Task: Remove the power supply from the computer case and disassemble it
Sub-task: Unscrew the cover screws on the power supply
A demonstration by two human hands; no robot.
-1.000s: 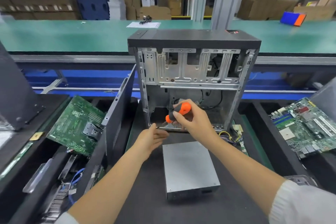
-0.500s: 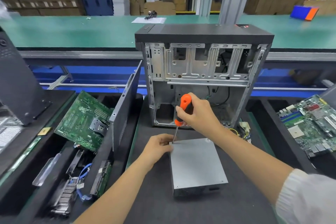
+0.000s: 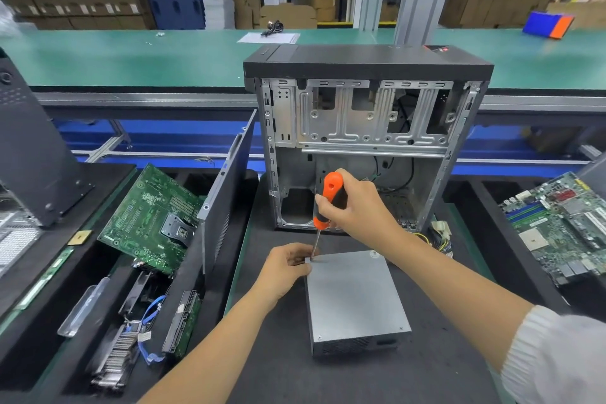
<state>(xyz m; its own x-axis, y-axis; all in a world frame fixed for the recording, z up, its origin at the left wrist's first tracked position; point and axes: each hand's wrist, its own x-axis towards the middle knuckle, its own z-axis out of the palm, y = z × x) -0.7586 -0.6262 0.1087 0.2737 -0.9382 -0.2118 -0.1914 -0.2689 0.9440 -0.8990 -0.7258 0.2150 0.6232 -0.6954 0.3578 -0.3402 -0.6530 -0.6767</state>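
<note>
Screwdriver tip on boxy grey metal power supply corner

My right grip is closing on a glossy orange-and-black plastic screwdriver handle; the power supply is showing matt grey sheet metal, the computer case bare stamped steel, the worktop matt dark mat.
</note>
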